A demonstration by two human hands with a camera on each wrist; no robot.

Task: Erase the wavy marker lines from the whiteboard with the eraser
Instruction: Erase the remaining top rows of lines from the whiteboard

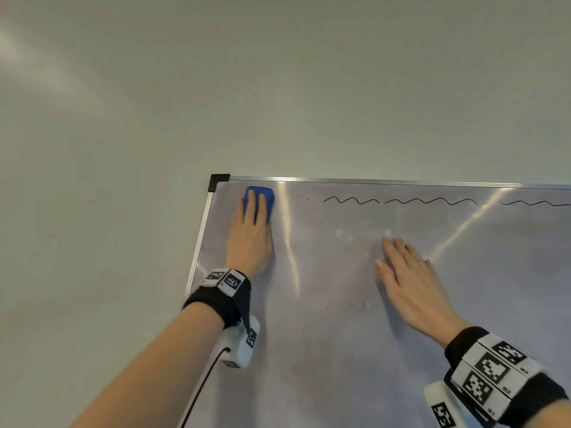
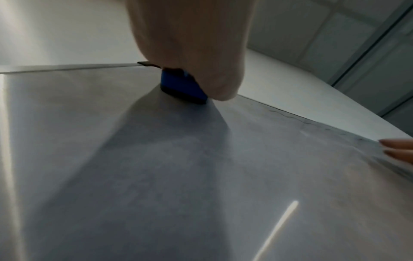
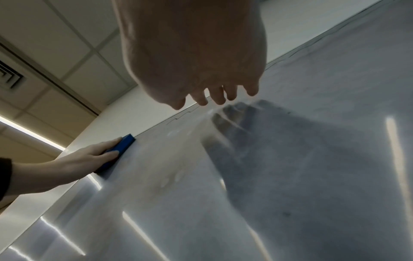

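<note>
The whiteboard point(image 1: 340, 350) hangs on a pale wall. A black wavy marker line point(image 1: 401, 200) runs along its top edge, from about a third of the way in to the right border of the head view. The stretch left of it shows only faint traces. My left hand point(image 1: 250, 236) holds the blue eraser point(image 1: 267, 196) flat against the board near the top-left corner, fingers over its back and thumb at its side point(image 2: 223, 88). The eraser point(image 3: 120, 148) also shows in the right wrist view. My right hand point(image 1: 411, 273) lies flat on the board below the line, fingers straight.
The board has a thin metal frame with a black plastic corner piece point(image 1: 217, 180) just left of the eraser. Bare wall lies above and to the left. Light streaks reflect off the glossy surface. Ceiling tiles and a vent point(image 3: 9, 74) appear in the right wrist view.
</note>
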